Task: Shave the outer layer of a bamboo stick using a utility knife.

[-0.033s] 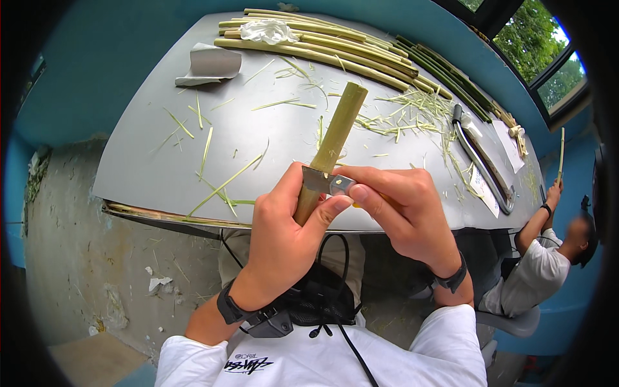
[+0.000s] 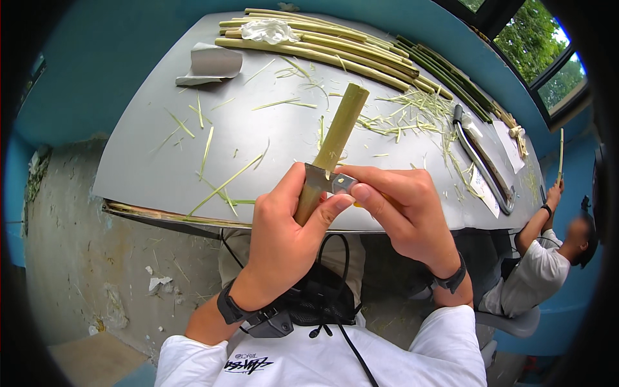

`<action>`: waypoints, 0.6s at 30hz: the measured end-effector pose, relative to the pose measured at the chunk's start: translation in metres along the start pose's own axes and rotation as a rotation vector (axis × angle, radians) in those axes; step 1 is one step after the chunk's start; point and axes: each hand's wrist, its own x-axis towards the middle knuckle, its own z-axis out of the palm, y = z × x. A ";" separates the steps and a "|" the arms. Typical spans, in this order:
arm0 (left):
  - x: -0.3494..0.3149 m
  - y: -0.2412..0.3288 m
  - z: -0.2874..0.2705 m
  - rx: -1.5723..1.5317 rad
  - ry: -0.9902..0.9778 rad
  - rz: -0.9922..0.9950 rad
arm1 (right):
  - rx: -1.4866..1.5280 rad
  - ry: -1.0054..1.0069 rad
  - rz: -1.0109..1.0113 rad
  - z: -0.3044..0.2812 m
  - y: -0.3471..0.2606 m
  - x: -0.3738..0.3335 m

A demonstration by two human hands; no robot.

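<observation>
A pale green bamboo piece slants up and away above the table's near edge. Wrapped round its lower end is my left hand, fingers closed. My right hand pinches a small knife with a wide grey blade and a bit of yellow on its handle. The blade lies across the bamboo, touching it just above my left grip. The blade's far tip is close to my left index finger, and my left thumb reaches toward the handle. A tiny pale shaving clings at the blade. Most of the handle is hidden by my right fingers.
Several bamboo poles, with a crumpled white tissue, lie along the far side. Green shavings scatter the grey table. A curled grey sheet and a hacksaw lie there. Another person sits far right.
Almost nothing differs. The bamboo and the blade have shifted very slightly to the right; both hands keep their grip.
</observation>
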 end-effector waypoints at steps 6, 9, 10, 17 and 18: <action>0.001 0.008 -0.002 0.003 -0.024 -0.102 | 0.001 0.097 0.003 0.007 -0.003 -0.003; 0.001 0.012 -0.002 -0.051 -0.034 -0.129 | 0.005 0.167 -0.096 0.013 0.006 -0.003; 0.001 0.011 -0.002 -0.048 -0.031 -0.127 | 0.007 0.167 -0.099 0.010 0.007 -0.001; -0.001 0.020 -0.005 -0.179 -0.134 -0.207 | 0.126 0.349 0.064 -0.036 0.012 0.016; -0.001 0.020 -0.005 -0.294 -0.158 -0.265 | 0.111 0.307 0.081 -0.036 0.012 0.014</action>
